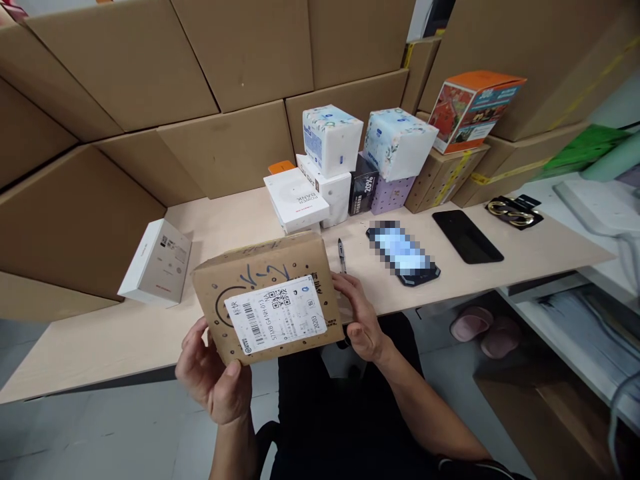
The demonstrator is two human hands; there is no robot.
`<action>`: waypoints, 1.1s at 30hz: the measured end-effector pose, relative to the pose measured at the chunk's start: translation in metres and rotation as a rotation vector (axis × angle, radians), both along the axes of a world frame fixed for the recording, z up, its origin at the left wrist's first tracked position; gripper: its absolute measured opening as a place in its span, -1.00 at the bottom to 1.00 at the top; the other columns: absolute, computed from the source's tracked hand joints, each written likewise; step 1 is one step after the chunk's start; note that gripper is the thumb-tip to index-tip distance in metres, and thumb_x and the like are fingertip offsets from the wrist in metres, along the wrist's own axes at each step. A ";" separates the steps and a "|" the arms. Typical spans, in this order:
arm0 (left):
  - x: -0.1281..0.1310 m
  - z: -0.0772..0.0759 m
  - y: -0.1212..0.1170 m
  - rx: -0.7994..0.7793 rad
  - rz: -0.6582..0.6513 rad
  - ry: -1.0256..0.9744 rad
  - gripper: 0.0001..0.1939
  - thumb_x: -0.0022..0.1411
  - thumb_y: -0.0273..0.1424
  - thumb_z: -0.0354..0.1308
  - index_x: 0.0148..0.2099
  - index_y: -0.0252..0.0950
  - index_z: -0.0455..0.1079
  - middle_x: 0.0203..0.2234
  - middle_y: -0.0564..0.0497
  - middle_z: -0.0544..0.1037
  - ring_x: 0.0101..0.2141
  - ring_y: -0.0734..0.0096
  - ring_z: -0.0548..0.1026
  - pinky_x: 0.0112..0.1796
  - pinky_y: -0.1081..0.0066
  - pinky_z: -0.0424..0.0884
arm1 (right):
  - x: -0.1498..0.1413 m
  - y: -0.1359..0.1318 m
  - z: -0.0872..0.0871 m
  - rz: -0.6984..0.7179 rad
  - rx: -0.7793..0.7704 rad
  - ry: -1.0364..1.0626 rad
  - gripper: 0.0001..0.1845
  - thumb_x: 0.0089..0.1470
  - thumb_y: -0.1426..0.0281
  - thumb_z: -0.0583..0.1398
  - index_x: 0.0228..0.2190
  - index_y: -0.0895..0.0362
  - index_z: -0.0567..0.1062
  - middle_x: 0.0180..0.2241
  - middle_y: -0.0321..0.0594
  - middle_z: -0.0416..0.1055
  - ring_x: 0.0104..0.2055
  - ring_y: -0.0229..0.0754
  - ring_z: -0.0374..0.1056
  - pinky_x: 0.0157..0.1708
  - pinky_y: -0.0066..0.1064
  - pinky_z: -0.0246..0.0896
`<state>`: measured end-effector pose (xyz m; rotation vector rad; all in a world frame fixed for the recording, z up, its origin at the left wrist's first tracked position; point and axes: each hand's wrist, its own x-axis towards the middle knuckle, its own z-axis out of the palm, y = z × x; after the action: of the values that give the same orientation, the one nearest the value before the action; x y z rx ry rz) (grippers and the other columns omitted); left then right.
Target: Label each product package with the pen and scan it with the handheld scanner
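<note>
A brown cardboard box point(300, 260) with dark dots and blue pen writing is held up at the table's front edge, tilted toward me. On its facing side is a white shipping label point(277, 313) with a QR code and barcodes. My left hand point(215, 373) grips the box's lower left corner, thumb on the front. At the box's right side, my right hand point(361, 320) is closed against the edge, some fingertips hidden behind it. Just beyond the box lies a pen point(342, 255).
Left stands a white box point(160, 263). A power bank box point(297, 199), tissue packs point(333, 140) and an orange box point(475, 110) are stacked at the back. A lit device point(403, 252) and a black phone point(467, 237) lie right. Large cartons point(245, 53) wall the rear.
</note>
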<state>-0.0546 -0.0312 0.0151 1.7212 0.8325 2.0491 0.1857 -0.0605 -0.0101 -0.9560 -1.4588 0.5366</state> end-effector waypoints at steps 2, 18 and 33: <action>0.000 -0.002 0.001 0.005 -0.004 0.001 -0.32 0.03 -0.44 0.25 0.22 0.04 0.35 0.13 0.06 0.48 0.16 0.21 0.38 0.15 0.08 0.33 | 0.000 0.000 -0.001 -0.009 0.005 -0.005 -0.17 0.17 -0.24 -0.06 0.24 0.03 0.28 0.27 -0.05 0.22 0.30 0.11 0.11 0.23 0.04 0.17; 0.002 -0.027 0.008 0.005 0.281 -0.001 -0.34 -0.02 -0.42 0.32 0.17 -0.12 0.30 -0.04 -0.01 0.44 0.02 0.17 0.46 0.13 -0.06 0.36 | -0.001 -0.001 0.001 -0.100 0.025 -0.051 -0.34 0.27 -0.12 -0.08 0.15 0.04 0.34 0.17 0.00 0.27 0.24 0.07 0.20 0.19 0.01 0.21; 0.010 0.009 0.010 0.196 0.288 0.250 -0.33 0.03 -0.43 0.27 0.22 -0.03 0.28 0.07 -0.05 0.37 0.13 0.10 0.35 0.10 -0.05 0.35 | 0.000 -0.001 0.001 -0.106 0.049 -0.084 -0.36 0.29 -0.08 -0.08 0.15 0.06 0.34 0.11 0.00 0.33 0.18 0.06 0.25 0.13 0.02 0.24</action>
<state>-0.0443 -0.0216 0.0245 2.1047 1.0378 2.1882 0.1856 -0.0611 -0.0093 -1.0211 -1.4798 0.3855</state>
